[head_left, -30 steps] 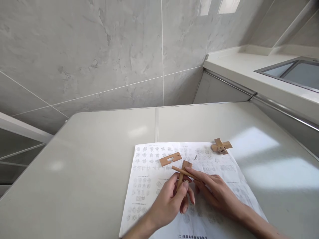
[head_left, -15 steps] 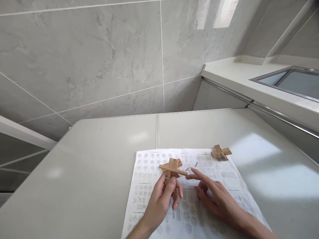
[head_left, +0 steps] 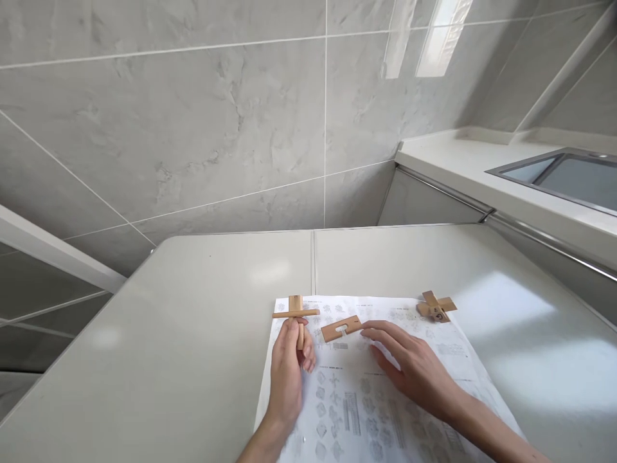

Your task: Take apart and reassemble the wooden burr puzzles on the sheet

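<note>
My left hand (head_left: pixel 288 357) is closed around crossed wooden puzzle pieces (head_left: pixel 295 304): an upright flat piece with a thin bar across it. To the right is a flat wooden puzzle piece (head_left: pixel 332 332) with a cut-out slot, apart from the crossed ones. The outstretched fingertips of my right hand (head_left: pixel 409 357) are at that slotted piece's right end; whether they press on it I cannot tell. Under both hands spreads a printed paper sheet (head_left: pixel 332 392) with rows of small diagrams.
Another assembled wooden cross (head_left: pixel 437 307), marked with dark characters, sits at the sheet's upper right corner. The pale table (head_left: pixel 193 334) has a seam down its middle. Beyond it stands a grey tiled wall (head_left: pixel 193 128), with a counter (head_left: pixel 443 146) at the right.
The slotted piece, earlier behind the crossed pieces, now shows separately to their right. My left hand has moved left with the crossed pieces and turned them more upright. The view has shifted slightly.
</note>
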The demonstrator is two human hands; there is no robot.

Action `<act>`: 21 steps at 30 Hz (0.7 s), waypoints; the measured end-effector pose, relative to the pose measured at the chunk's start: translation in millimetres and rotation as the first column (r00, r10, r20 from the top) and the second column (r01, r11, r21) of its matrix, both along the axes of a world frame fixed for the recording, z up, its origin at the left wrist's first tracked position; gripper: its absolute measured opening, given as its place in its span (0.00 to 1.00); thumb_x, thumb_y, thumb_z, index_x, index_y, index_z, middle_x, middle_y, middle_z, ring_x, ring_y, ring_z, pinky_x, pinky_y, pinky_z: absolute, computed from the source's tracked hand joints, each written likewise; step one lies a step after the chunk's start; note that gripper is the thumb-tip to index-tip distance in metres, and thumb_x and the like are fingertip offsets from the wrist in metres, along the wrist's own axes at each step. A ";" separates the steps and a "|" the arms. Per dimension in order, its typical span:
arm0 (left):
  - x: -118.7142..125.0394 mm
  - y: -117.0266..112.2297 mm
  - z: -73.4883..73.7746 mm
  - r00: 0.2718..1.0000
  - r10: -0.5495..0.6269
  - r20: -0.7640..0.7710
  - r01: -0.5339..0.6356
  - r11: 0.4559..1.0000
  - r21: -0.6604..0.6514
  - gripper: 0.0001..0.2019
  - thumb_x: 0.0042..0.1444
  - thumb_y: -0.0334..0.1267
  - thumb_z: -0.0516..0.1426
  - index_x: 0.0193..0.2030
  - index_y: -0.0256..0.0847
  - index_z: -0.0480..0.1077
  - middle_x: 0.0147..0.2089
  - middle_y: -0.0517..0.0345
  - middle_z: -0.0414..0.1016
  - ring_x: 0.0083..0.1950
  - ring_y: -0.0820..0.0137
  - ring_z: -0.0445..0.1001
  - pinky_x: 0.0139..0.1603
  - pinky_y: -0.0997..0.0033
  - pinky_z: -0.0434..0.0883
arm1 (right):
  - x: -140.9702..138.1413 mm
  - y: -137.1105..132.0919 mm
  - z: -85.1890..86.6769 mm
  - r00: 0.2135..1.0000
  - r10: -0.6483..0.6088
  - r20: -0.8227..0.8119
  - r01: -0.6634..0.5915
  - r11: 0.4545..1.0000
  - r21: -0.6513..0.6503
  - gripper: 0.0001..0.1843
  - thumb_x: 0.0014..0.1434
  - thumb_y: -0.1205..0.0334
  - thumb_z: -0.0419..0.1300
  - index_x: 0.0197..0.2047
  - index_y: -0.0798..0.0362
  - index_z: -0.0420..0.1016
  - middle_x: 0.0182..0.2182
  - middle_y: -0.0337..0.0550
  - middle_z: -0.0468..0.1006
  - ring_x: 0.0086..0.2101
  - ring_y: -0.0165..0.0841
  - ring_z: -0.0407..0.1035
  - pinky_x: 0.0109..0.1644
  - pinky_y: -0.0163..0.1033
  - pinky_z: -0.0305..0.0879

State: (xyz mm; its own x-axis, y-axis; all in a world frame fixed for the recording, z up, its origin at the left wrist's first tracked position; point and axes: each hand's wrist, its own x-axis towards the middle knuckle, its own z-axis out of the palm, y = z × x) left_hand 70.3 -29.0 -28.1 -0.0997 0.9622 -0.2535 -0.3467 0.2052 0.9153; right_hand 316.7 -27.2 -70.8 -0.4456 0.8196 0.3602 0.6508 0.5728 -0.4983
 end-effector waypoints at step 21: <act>1.9 1.7 -2.1 1.000 -0.003 -0.031 0.001 0.999 -0.040 0.26 0.69 0.64 0.60 0.35 0.43 0.67 0.25 0.69 0.56 0.24 0.76 0.50 0.26 0.73 0.58 | -20.2 13.1 -12.3 0.991 -0.065 -0.115 0.055 0.994 -0.090 0.04 0.73 0.63 0.61 0.49 0.45 0.70 0.43 0.48 0.77 0.42 0.47 0.74 0.43 0.53 0.79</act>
State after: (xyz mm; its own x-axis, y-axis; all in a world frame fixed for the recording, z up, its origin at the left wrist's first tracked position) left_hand 72.2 -27.4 -30.2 -0.1061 0.9517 -0.2881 -0.3179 0.2421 0.9167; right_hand 296.5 -14.1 -83.1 -0.3532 0.8738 0.3343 0.6167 0.4861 -0.6192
